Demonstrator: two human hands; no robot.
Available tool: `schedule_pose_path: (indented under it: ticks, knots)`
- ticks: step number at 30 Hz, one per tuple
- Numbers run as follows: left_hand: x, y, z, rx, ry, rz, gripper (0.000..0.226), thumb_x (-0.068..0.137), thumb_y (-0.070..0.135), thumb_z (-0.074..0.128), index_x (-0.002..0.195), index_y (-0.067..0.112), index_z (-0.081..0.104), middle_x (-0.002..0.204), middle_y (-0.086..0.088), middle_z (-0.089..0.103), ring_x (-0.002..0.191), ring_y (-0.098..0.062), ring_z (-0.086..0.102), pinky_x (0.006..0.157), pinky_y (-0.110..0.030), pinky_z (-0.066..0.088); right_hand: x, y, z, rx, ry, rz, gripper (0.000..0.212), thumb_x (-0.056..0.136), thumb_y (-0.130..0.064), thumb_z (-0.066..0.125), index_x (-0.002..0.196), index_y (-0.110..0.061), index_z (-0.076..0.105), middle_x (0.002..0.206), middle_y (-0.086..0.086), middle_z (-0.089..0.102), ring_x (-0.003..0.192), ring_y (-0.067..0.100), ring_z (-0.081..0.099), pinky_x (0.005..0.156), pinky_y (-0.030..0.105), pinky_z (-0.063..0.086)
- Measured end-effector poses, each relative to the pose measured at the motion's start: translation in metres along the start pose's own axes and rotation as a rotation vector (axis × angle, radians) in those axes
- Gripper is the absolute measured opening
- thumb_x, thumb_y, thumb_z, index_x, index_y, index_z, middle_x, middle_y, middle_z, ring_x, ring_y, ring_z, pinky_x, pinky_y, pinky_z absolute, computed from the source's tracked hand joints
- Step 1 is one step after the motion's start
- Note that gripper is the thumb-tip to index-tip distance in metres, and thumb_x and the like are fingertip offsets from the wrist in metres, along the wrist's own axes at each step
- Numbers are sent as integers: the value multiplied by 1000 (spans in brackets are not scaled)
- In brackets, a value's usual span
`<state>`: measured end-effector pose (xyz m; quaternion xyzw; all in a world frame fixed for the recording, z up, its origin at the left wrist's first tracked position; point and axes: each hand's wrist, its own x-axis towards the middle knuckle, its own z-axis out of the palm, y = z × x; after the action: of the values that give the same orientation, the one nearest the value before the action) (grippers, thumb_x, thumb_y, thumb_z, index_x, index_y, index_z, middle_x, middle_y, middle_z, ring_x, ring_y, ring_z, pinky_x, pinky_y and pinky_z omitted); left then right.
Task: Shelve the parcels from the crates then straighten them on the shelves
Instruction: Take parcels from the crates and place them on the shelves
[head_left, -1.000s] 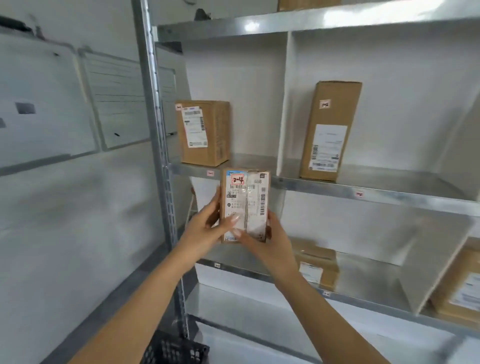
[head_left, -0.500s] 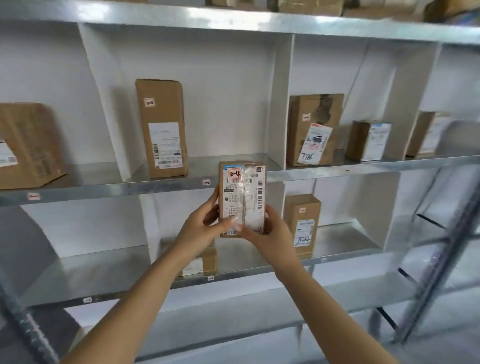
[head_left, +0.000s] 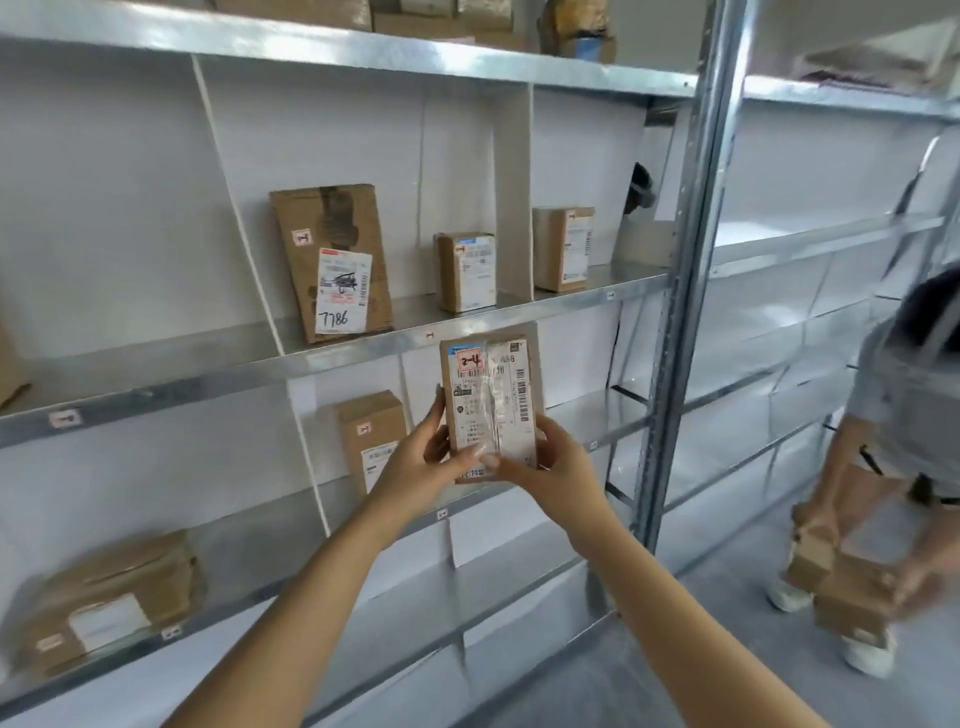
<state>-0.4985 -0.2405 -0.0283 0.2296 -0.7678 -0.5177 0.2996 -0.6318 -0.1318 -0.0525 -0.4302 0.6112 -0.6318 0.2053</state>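
A small brown parcel with a white shipping label and a red tag reading "2-4" stands upright in front of the metal shelving. My left hand grips its lower left side and my right hand grips its lower right side. Behind it runs the middle shelf, which carries a tall box marked "7786", a small box and another box. On the shelf below stands a box just left of my hands.
A steel upright post divides the rack at the right. White dividers split the shelves into bays. A flat parcel lies on the lower left shelf. At the right a person bends over, holding boxes near the floor.
The view has swung right along the rack; the parcel stays held in both hands. The steel post and a person with boxes have come into sight at the right.
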Motion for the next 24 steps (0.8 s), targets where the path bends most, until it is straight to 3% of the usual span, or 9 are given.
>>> schedule_pose_path:
  ticks: [3, 5, 8, 11, 14, 17, 20, 24]
  knots:
    - [25, 3, 43, -17, -66, -1, 79, 87, 20, 67, 150, 34, 21, 126, 14, 57, 118, -4, 54, 81, -7, 49, 9, 11, -45, -25, 51, 20, 55, 71, -25, 85, 115, -40, 57, 103, -11, 74, 93, 5, 70, 81, 26, 58]
    - [42, 1, 68, -23, -93, 1, 78, 88, 18, 66, 150, 34, 20, 129, 11, 58, 114, -2, 56, 79, -5, 48, 16, 21, -69, -36, 80, 29, 58, 71, -23, 85, 120, -34, 56, 105, -10, 73, 95, 6, 70, 81, 27, 58]
    - [75, -9, 98, -21, -141, 9, 77, 87, 21, 67, 149, 36, 23, 131, 8, 59, 115, -3, 58, 90, -17, 51, 31, 38, -101, -63, 120, 47, 59, 73, -20, 84, 123, -28, 55, 104, -14, 71, 94, 2, 69, 76, 21, 57]
    - [111, -24, 123, -37, -167, 7, 77, 85, 22, 69, 148, 38, 26, 129, 9, 61, 117, -6, 58, 99, -34, 50, 56, 59, -126, -117, 158, 87, 61, 71, -25, 84, 125, -24, 54, 109, -10, 71, 99, 8, 69, 82, 28, 59]
    - [152, -41, 142, -51, -165, 6, 79, 83, 19, 72, 147, 38, 28, 128, 6, 62, 118, -10, 58, 98, -36, 50, 91, 79, -146, -162, 185, 130, 63, 71, -21, 84, 126, -17, 54, 108, -8, 70, 98, 10, 68, 82, 31, 59]
    - [195, -56, 158, -67, -156, 4, 81, 84, 10, 70, 148, 34, 26, 128, 7, 58, 117, -10, 57, 94, -30, 52, 130, 97, -163, -230, 191, 172, 67, 68, -24, 87, 125, -16, 54, 112, -6, 69, 101, 13, 67, 84, 32, 59]
    - [232, -69, 173, -25, -124, 9, 85, 83, 10, 72, 140, 46, 21, 128, 9, 57, 118, -10, 57, 99, -37, 50, 166, 113, -179, -293, 176, 200, 70, 65, -25, 89, 124, -17, 51, 115, -5, 66, 104, 13, 64, 83, 25, 55]
    - [273, -89, 195, 50, -86, -15, 89, 81, 11, 73, 147, 39, 19, 129, 9, 58, 116, -9, 58, 101, -37, 48, 207, 140, -197, -340, 124, 207, 78, 65, -24, 89, 129, -22, 44, 119, -7, 63, 109, 15, 61, 92, 34, 55]
